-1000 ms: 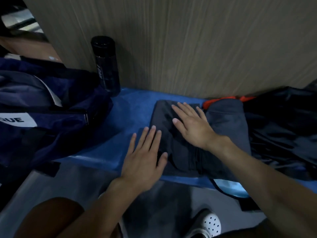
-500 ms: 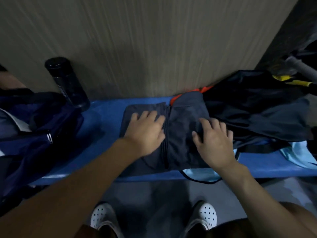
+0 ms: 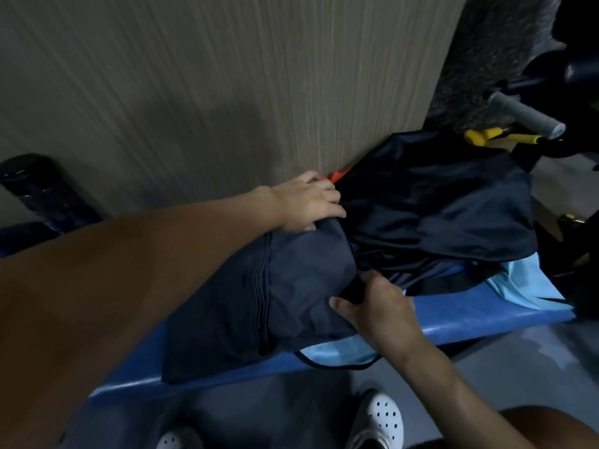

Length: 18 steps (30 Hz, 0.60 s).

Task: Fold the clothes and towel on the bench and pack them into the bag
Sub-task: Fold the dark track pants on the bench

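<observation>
The folded dark grey garment [image 3: 259,306] lies on the blue counter [image 3: 486,314]; the left hand [image 3: 308,202] curls its fingers over the garment's far right corner, beside an orange trim [image 3: 337,175]; the right hand [image 3: 376,306] pinches the near right edge, thumb on top; a light blue cloth [image 3: 337,351] shows beneath it; a heap of dark clothes [image 3: 437,205] lies just to the right; a black bottle [image 3: 42,192] stands far left.

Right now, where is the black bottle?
Far left of the head view, the black bottle stands on the blue bench against the wood-grain wall.
</observation>
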### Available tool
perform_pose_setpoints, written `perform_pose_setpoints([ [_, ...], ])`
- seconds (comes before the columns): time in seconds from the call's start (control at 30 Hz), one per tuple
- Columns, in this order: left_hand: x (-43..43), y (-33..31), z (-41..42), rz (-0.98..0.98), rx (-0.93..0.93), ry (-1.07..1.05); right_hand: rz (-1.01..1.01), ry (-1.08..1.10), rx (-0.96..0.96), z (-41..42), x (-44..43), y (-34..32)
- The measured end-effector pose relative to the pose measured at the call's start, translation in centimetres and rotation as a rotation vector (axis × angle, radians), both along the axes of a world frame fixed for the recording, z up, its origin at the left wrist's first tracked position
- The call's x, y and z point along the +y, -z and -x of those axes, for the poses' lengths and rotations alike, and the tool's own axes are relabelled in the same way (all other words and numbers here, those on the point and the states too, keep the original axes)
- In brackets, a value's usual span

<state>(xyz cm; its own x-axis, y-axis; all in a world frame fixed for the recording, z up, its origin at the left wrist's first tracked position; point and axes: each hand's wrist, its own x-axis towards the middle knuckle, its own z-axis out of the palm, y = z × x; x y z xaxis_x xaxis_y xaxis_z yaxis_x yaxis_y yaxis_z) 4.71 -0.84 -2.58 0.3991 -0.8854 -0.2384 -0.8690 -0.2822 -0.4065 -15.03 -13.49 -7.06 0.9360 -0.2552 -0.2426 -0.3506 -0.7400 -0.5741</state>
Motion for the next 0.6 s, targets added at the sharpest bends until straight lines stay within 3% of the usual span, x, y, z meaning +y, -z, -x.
perform_pose_setpoints([
  [0.13,0.9,-0.3,-0.9,0.087,-0.004,0.067,-0.027,0.008,-0.077,-0.4,0.3,-0.2],
  [0.37,7.1,-2.0,-1.7,0.219,0.016,-0.017,-0.318,0.015,-0.297,-1.5,1.6,-0.6],
  [0.5,11.6,-2.5,-1.6,0.287,-0.006,-0.036,-0.348,0.000,-0.427,-2.1,2.9,-0.9],
  [0.6,15.0,-2.3,-1.1,0.335,-0.014,-0.044,-0.297,-0.126,-0.552,-1.5,4.8,-1.1],
])
